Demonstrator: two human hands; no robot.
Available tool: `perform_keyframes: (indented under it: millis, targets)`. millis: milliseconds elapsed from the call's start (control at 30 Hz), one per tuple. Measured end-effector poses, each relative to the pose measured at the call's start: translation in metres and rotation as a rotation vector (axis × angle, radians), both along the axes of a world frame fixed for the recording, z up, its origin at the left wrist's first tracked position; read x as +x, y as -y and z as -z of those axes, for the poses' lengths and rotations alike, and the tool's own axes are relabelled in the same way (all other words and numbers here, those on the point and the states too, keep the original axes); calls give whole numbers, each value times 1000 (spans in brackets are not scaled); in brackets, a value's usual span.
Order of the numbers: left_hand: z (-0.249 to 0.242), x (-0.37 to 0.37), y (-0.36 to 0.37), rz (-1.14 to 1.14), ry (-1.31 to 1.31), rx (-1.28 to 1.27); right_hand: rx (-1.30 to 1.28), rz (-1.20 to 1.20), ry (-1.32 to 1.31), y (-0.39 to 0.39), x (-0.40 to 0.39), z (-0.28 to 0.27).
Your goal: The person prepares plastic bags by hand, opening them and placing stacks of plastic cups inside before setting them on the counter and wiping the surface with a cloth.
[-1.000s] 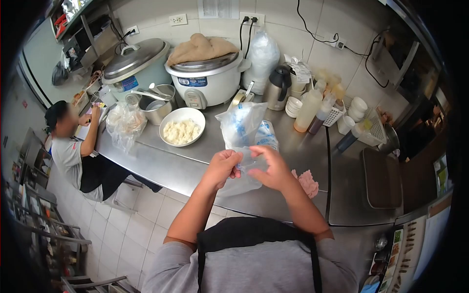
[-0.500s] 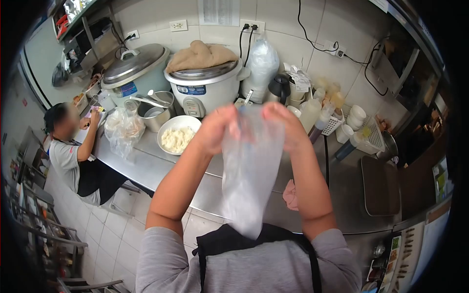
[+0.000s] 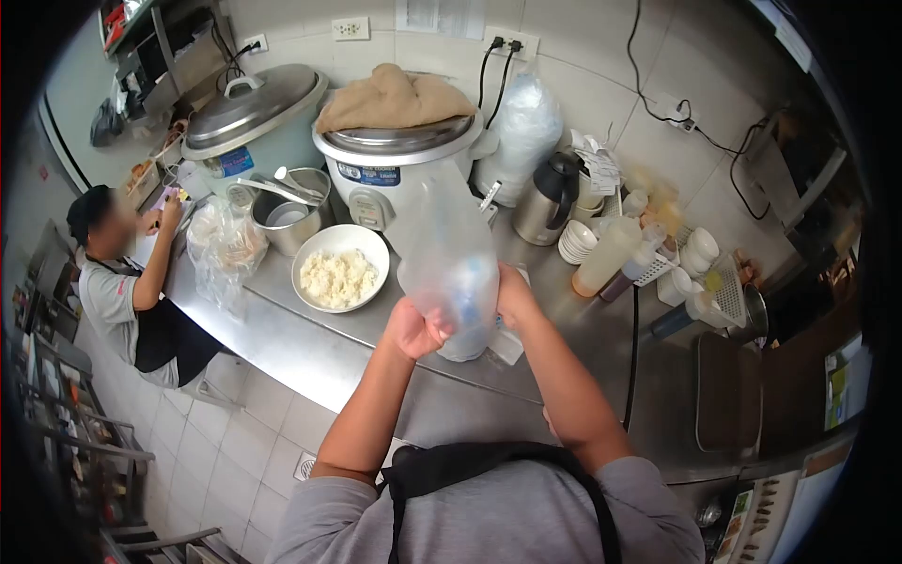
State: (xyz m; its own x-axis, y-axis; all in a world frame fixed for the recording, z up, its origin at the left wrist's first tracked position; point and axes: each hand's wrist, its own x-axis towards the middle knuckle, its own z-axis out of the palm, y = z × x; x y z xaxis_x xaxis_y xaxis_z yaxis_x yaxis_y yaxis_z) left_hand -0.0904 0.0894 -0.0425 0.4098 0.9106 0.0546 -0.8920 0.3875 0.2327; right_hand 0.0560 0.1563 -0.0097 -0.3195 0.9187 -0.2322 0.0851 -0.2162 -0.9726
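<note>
Right of the rice bowl, the plastic bag — hanging moments ago — now points upward, apparently turned over; the left hand pinches its edge, grip hidden for the right hand.

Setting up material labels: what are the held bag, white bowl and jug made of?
Bag: likely thin plastic film, satiny; translucent and creased.
White bowl: perhaps ceramic or melamine; smooth, softly shiny.
Jug: silvery reflections suggest a stainless-steel body, polished or brushed.
</note>
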Motion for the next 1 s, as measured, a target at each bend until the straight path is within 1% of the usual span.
perform_keyframes:
  millis: [67,133,167,200,267,300,333,367,400,467,500,567,633,667,700,767,800,867,900,967,1000]
  targets:
    - [8,3,3,-52,-70,-163,146,-23,36,1,3,17]
    - [16,7,5,-93,-126,-226,279,-22,67,6,6,29]
    - [20,8,4,-112,-155,-253,345,-9,78,10,7,31]
    - [29,5,3,-71,-121,-181,411,3,87,11,7,32]
    - [54,-1,-1,7,-43,-47,127,42,43,6,7,42]
    - [49,2,0,-69,-151,-158,-9,64,15,6,7,46]
    - [37,9,2,-144,-260,-268,178,68,120,5,10,65]
    - [30,12,1,-220,-370,-373,370,69,225,2,14,96]
    - [33,12,-2,-259,-389,-339,569,68,328,-1,12,97]
    - [45,11,-2,-339,-431,-282,483,21,271,-4,13,96]
    - [50,12,-1,-389,-541,-293,432,-2,246,0,13,92]
    - [58,15,-1,-489,-762,-299,485,-16,414,-5,21,108]
    - [72,-3,-5,-517,-1353,-18,448,-3,280,-16,29,100]
    - [77,-10,-5,-517,-1646,134,368,15,65,-22,34,90]
    - [67,-10,-4,-641,-1423,109,284,31,-149,-25,36,75]
    - [27,-11,0,-849,-969,64,468,-54,-443,-15,29,17]
    - [8,-10,-1,-831,-1014,272,552,-95,-586,-7,25,1]
    - [-19,-2,-4,-784,-1078,679,505,-135,-560,10,10,0]
    - [-15,3,-6,-802,-1199,702,492,-161,-550,16,2,1]
    - [3,15,-7,-837,-1445,747,467,-53,-547,26,-5,21]
    - [15,20,-6,-838,-1362,682,455,1,-548,27,-8,34]
